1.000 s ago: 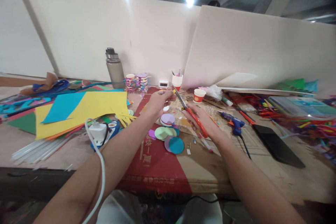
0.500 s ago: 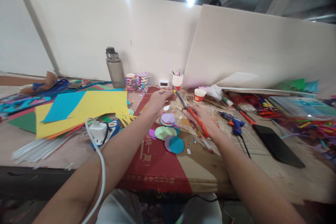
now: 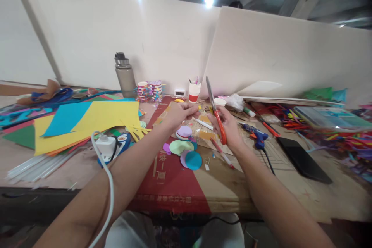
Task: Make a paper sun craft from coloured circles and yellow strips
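pale boards are stood upright behind the table, perhaps as a screen, and a sheet of printed cardboard, partly red, is laid over the tabletop, probably as a guard for the surface. above it, a small yellow piece is pinched by the left hand between thumb and fingertips, with its end left jutting out, seemingly so that the free tip can be reached. red-handled scissors are gripped by the right hand, whose fingers are folded about the handles; whether any finger is passed through the loops cannot be told. the blades are pointed up and away and look closed; they are held near the yellow piece but apart from it, a pose by which a stray snip is likely avoided.

below the hands, lilac, pale green and blue discs are overlapped on the cardboard, apparently for easy reach. a red pen is laid aslant beside the right forearm. at the left, coloured sheets are piled unevenly. at the right, a glue gun is laid on its side near a dark phone, presumably out of the hands' way. pens are stood in a paper cup, where rolling is likely prevented.
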The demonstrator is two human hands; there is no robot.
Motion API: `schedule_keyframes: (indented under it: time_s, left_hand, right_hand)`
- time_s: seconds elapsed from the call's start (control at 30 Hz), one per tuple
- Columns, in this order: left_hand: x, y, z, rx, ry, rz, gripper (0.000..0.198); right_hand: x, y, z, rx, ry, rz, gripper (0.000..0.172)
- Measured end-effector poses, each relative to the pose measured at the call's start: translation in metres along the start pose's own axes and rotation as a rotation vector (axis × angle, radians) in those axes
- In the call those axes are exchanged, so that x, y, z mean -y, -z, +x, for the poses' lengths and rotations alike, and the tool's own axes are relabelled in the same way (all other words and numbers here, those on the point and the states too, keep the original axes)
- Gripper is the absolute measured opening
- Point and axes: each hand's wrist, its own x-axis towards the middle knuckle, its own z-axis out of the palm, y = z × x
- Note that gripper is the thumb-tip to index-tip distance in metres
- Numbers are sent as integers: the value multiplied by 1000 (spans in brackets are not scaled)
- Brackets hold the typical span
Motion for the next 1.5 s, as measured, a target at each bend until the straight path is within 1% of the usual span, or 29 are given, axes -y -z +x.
schedule_keyframes:
  time_s: [0.13, 0.2, 0.33, 0.43, 0.57, 0.63, 0.77, 0.87, 0.97, 1.1, 1.3, 1.4, 1.5]
  left_hand:
    - [-1, -5, -3, 122, -22, 228, 18]
    - [-2, -7, -4, 152, -28, 309, 14]
    - [-3, -9, -5, 139, -19, 415, 12]
    - [-5, -11, -7, 133, -4, 429, 11]
    - [-5, -13, -8, 106, 9, 359, 12]
    - [-3, -14, -8, 86, 13, 251, 11]
    - [10, -17, -6, 65, 56, -63, 20]
    - [18, -20, -5, 71, 95, -217, 27]
    - [21, -23, -6, 44, 125, -286, 32]
    - [20, -26, -7, -5, 131, -335, 35]
    - [20, -28, -6, -63, 78, -318, 29]
    - [14, -20, -4, -74, 69, -297, 25]
    - [4, -4, 0, -100, 96, -259, 23]
  right_hand:
    - [0, 1, 2, -20, 9, 39, 48]
    - [-1, 0, 1, -12, 24, 19, 50]
    - [-8, -1, 0, 3, 60, -40, 48]
    - [-12, 0, 0, 11, 60, -54, 45]
    - [-11, -1, 0, 25, 36, -35, 41]
    - [-9, -4, 0, -29, 15, 8, 42]
    - [-4, -9, 1, -178, -77, 147, 45]
    - [0, -13, 0, -222, -129, 278, 45]
    - [3, -17, -1, -244, -159, 341, 47]
    - [2, -19, -2, -233, -163, 323, 49]
    - [0, -20, -2, -199, -147, 286, 48]
    - [4, -16, -4, -155, -128, 241, 44]
    - [7, -9, -5, -61, -115, 122, 40]
